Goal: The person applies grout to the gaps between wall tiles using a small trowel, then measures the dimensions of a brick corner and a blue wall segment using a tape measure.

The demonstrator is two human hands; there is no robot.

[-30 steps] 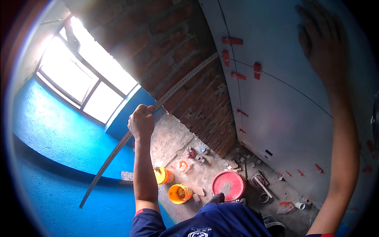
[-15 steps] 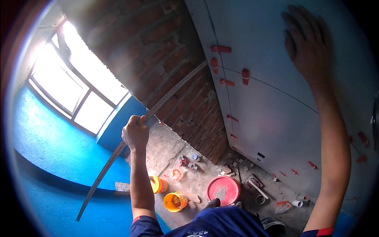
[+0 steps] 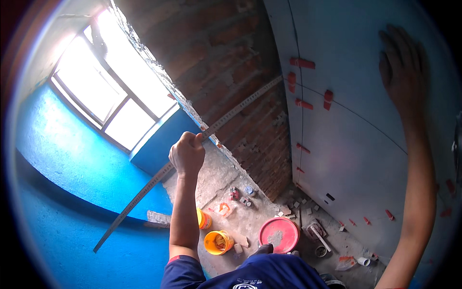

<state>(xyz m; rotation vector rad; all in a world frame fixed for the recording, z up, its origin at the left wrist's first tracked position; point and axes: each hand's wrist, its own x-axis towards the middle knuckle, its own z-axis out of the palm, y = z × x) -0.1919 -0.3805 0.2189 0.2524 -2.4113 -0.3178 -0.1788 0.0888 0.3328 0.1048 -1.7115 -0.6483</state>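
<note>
My left hand is closed around a long, thin steel ruler with markings along it. The ruler's upper end reaches across the bare brick wall to the edge of the large grey tiles, while its other end slants down to the lower left in front of the blue wall. On the tiled wall at upper right, my right hand rests flat with its fingers extended, holding nothing. Red tile-levelling wedges sit along the joints between the two hands.
Below are a red round lid with grey residue on it, a yellow bucket and another yellow bucket. Tile scraps and a short white pipe lie on the floor. A bright window stands at left.
The view has shifted, so the walls, buckets and both hands appear farther right. My left hand still grips the ruler, and my right hand stays flat on the tiles.
</note>
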